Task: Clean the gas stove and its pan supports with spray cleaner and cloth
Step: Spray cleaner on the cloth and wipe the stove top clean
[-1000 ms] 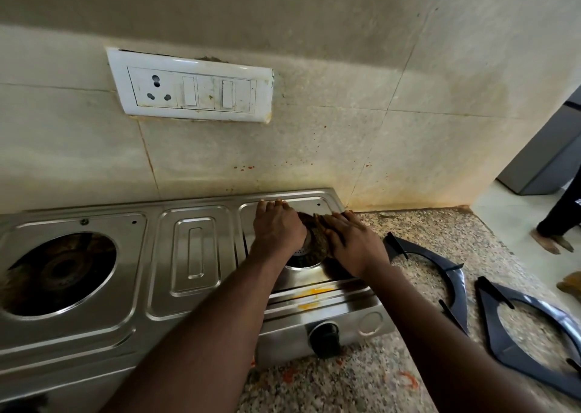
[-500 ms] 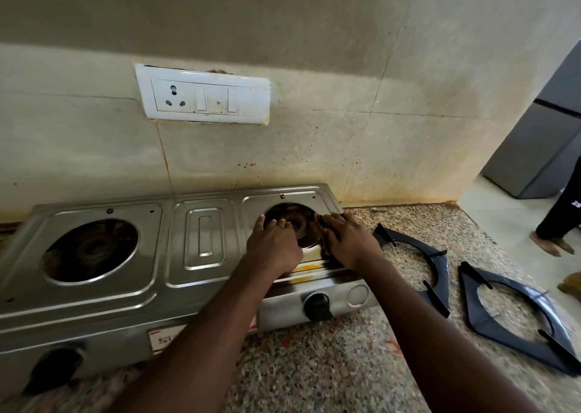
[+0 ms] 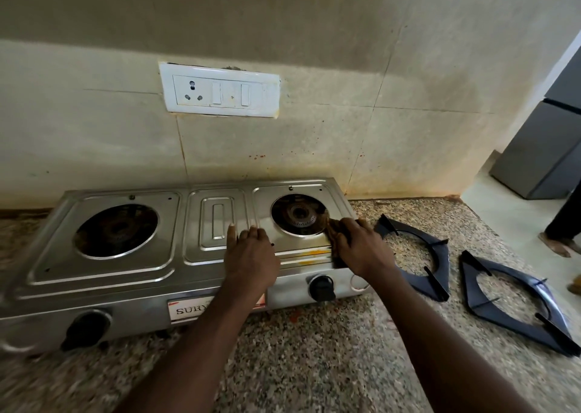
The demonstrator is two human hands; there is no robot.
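The stove (image 3: 188,255) sits on the counter (image 3: 314,356) by the wall (image 3: 345,148). Your right hand (image 3: 361,249) clutches the cloth (image 3: 334,231) at four o'clock of the right burner (image 3: 300,216), and your left hand (image 3: 251,255) presses flat at eight. A wipe toward six o'clock could turn the knob (image 3: 320,287), releasing gas.

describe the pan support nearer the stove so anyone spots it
Find the steel gas stove on the speckled counter. Right of it lie two dark frames. The nearer pan support sits beside the right hand; the other pan support lies farther right.
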